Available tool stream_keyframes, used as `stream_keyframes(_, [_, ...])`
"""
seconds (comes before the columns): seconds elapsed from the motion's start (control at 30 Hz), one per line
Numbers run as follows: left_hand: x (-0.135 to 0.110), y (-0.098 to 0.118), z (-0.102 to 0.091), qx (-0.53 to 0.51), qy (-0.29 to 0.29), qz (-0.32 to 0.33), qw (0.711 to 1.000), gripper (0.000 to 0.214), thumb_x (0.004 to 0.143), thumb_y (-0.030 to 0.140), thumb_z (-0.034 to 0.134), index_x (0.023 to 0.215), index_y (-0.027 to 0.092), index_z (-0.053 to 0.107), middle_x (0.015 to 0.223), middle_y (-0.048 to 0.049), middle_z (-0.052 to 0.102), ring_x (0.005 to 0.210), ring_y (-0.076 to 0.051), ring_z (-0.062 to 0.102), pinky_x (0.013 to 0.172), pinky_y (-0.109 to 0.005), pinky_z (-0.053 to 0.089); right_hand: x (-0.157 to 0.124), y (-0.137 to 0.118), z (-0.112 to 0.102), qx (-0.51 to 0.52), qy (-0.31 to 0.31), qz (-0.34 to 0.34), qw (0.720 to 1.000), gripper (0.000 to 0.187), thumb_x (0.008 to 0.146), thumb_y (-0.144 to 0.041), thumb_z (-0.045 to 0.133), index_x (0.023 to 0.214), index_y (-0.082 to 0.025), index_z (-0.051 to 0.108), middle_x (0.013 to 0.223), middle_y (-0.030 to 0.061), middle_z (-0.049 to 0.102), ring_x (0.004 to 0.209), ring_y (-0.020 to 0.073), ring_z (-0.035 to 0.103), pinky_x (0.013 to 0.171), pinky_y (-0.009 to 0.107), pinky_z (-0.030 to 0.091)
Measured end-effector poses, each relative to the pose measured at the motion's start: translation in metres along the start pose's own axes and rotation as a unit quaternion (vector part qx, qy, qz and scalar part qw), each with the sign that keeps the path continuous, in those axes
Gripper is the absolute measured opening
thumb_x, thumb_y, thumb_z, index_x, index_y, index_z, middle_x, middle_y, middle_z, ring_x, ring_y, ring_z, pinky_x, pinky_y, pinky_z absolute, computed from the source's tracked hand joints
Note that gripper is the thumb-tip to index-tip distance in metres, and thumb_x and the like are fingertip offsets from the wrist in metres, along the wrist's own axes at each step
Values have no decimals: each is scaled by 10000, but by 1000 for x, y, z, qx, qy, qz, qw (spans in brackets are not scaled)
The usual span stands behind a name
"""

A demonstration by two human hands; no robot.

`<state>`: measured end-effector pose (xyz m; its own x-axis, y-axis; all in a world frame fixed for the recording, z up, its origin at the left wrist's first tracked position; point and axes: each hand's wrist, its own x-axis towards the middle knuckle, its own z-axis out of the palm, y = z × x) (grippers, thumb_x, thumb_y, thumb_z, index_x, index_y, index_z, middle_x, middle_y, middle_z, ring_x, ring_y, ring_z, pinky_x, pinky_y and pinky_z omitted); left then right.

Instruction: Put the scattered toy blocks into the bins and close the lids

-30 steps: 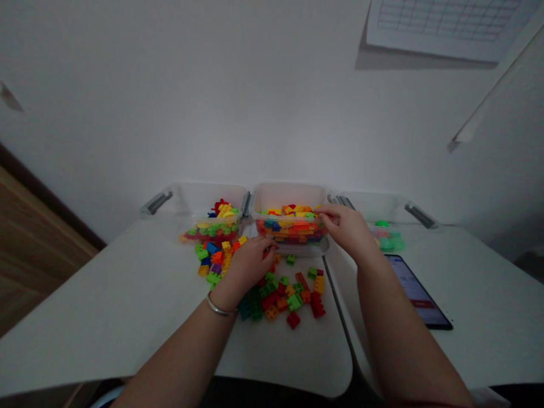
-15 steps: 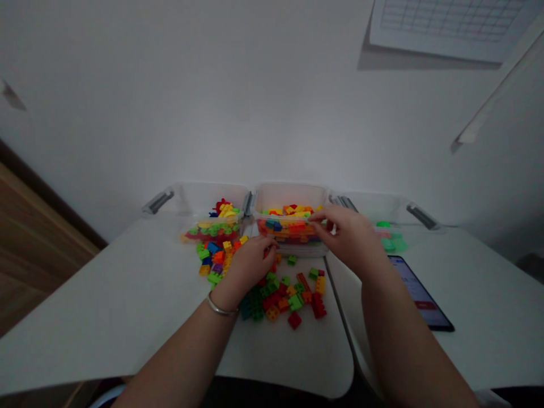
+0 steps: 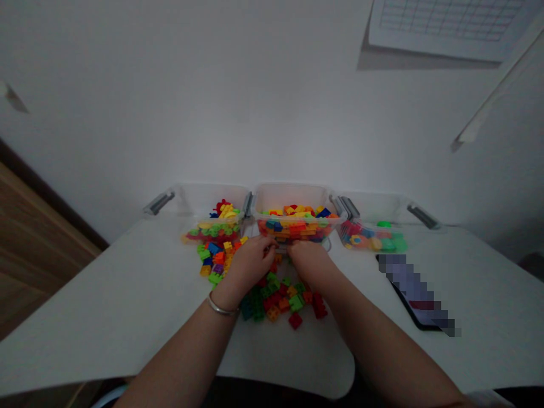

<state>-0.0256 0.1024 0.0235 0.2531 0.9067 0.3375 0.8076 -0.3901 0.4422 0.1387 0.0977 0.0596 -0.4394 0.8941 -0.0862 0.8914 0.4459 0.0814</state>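
Note:
My left hand (image 3: 254,262), with a silver bangle at the wrist, rests over the pile of toy building bricks (image 3: 272,289) with its fingers curled inward. Facing it is my right hand (image 3: 310,259), fingers bent down over the bricks just in front of the middle box. Whatever either hand pinches is hidden. Loose bricks in green, red, orange, yellow and blue lie around and below both hands. Right behind them stands a clear plastic box (image 3: 293,190), part filled with mixed bricks (image 3: 297,226).
On the left, another clear box (image 3: 191,195) holds colourful pieces (image 3: 223,209). A third clear box (image 3: 382,201) on the right contains rounder pieces (image 3: 374,241). A phone (image 3: 408,289) lies on the white table (image 3: 127,294). Behind is a wall with a paper grid (image 3: 450,22).
My right hand has come down and left from the middle box's right rim to the bricks beside my left hand. Blue and yellow bricks at that box's right end now show. My left hand has barely moved.

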Motion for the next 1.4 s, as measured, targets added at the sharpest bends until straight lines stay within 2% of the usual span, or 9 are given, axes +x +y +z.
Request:
stream_keyframes(0.37, [-1,0,-1,7,-6,-5,1000,226,901,229,466,922,207,690,985,-61,721,942,-218,657,834,-334,497,1,5,3,12,-20,33,999,333,894,-61,419,1031,-105,719,983,181,732,986,272,700,795,325,545])
stream_keyframes(0.5, [0,1,-1,10,-9,-10,1000,216,892,220,478,925,206,690,987,-64,722,935,-222,658,826,-337,501,3,7,6,24,-30,20,999,335,884,-69,414,1019,-114,717,951,179,737,947,275,709,757,330,549])
stream_keyframes(0.67, [1,3,-1,12,-14,4,1000,218,886,205,474,923,200,688,987,-68,723,939,-224,656,838,-335,501,0,5,1,39,-32,-24,998,357,871,-57,398,1009,-149,714,960,128,744,924,245,709,753,311,536])
stream_keyframes(0.77, [1,3,-1,17,-12,0,1000,222,890,212,465,914,201,685,975,-71,721,925,-228,656,824,-340,503,-8,6,-10,38,11,-59,997,298,858,-95,461,1015,-164,704,1003,111,736,929,239,697,756,309,523])
stream_keyframes(0.9, [0,1,-1,17,-5,-1,1000,213,896,227,463,908,212,675,969,-62,719,915,-222,653,814,-336,501,-26,20,-33,45,145,-63,986,233,860,-202,543,1036,-216,694,1050,63,723,946,215,674,730,288,496])
stream_keyframes(1.03, [-2,0,-2,3,-1,-8,1000,214,899,232,461,922,223,673,989,-46,722,941,-210,655,844,-328,498,-37,50,-45,82,309,35,947,261,867,-223,543,1085,-229,687,1072,52,713,861,185,655,743,303,480])
stream_keyframes(1.1, [-2,0,-3,-1,-4,-11,1000,214,898,231,462,923,223,675,997,-46,723,950,-209,656,850,-326,499,-35,65,-44,89,364,85,923,265,866,-236,542,1081,-213,695,1039,62,719,883,209,637,802,339,474])
stream_keyframes(1.2, [-2,-1,-3,-2,-4,-6,1000,211,898,231,467,927,219,676,1009,-52,723,957,-212,658,858,-329,502,-27,82,-36,85,385,138,909,295,870,-267,528,1088,-184,709,1030,91,727,943,256,605,875,385,447])
stream_keyframes(1.4, [-2,-1,-2,4,-7,-9,1000,202,894,228,480,926,222,680,1018,-52,725,971,-213,659,871,-329,505,-8,89,-21,118,339,153,921,343,883,-275,496,1126,-170,713,1083,97,728,995,273,571,933,391,411])
